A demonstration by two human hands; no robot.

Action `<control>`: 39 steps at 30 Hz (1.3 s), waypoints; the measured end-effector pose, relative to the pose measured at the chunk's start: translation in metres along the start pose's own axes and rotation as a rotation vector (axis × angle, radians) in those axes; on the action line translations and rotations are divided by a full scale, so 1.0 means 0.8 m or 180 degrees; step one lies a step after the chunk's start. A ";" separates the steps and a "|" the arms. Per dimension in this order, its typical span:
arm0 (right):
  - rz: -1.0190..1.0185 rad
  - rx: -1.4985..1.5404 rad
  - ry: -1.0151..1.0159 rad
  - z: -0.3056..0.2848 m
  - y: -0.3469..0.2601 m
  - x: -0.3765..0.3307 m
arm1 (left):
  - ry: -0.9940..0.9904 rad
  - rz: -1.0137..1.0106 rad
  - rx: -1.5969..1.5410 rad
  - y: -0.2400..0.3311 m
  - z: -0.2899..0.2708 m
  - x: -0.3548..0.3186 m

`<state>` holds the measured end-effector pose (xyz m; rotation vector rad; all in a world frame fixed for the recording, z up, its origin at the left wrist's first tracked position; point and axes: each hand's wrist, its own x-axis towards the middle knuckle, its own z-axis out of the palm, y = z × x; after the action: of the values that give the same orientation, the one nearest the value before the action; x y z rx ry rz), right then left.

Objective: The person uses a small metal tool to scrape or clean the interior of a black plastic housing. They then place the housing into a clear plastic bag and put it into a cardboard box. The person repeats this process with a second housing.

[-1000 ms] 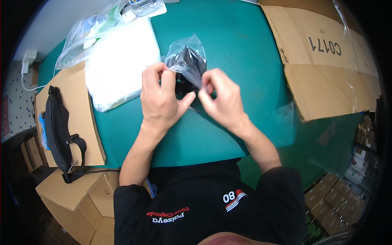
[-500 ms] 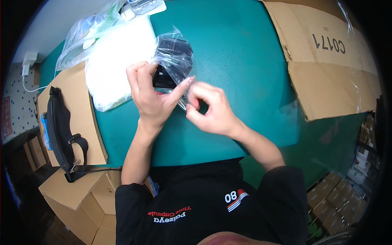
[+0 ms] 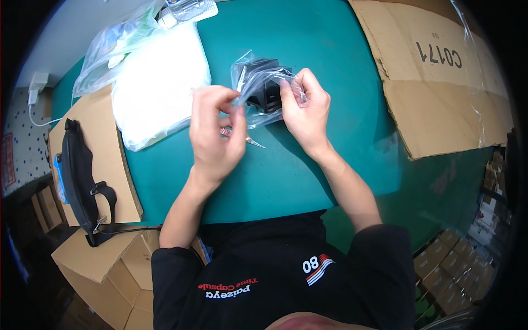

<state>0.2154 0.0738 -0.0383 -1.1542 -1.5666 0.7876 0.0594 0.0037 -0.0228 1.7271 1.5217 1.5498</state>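
A black box-shaped object sits in a clear plastic bag above the green table. My left hand pinches the near left part of the bag between thumb and fingers. On the other side, my right hand grips the bag's edge, its thumb against the plastic beside the black object. Under my left hand a slim pointed metal tool pokes out, with a bit of red by the palm; its kind and whether the hand holds it are hidden.
A white plastic-wrapped bundle lies left, beside a clear bag of items and a bottle. A black waist pouch rests on cardboard. A large carton stands right; an open box is lower left.
The bagged black object has shifted right and turned. My right hand has moved up to the bag's right side; my left hand has moved right and slightly down, uncovering the pointed tool's tip.
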 end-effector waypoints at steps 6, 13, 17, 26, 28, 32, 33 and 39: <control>-0.0179 -0.0448 -0.0527 -0.009 -0.003 0.000 | 0.0089 -0.0214 -0.0129 0.003 -0.002 -0.001; 0.0389 0.0114 -0.0749 -0.026 -0.025 0.011 | 0.0174 -0.0914 -0.0074 0.000 -0.006 0.015; 0.0521 0.0444 -0.0920 -0.030 -0.024 0.013 | -0.0327 -0.1383 -0.0314 -0.007 -0.011 0.014; 0.0379 0.1258 -0.0663 -0.012 -0.005 0.028 | -0.0029 -0.1340 -0.1421 -0.027 -0.003 0.028; -0.0469 -0.0042 -0.0482 -0.025 -0.006 0.031 | 0.0183 -0.1269 -0.0473 -0.026 -0.012 0.023; -0.1169 -0.0110 0.0420 -0.071 -0.069 0.016 | 0.0910 0.0245 -0.0822 0.002 -0.061 0.026; -0.1428 -0.0132 0.0617 -0.095 -0.088 0.009 | 0.1369 0.0406 -0.0724 0.032 -0.061 0.030; -0.2096 0.1350 0.0687 -0.197 -0.143 -0.038 | 0.1544 0.1754 -0.1563 0.117 -0.116 -0.005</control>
<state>0.3340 -0.0017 0.1000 -0.3575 -1.3839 0.4911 0.0223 -0.0673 0.0820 1.6107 0.7263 2.5072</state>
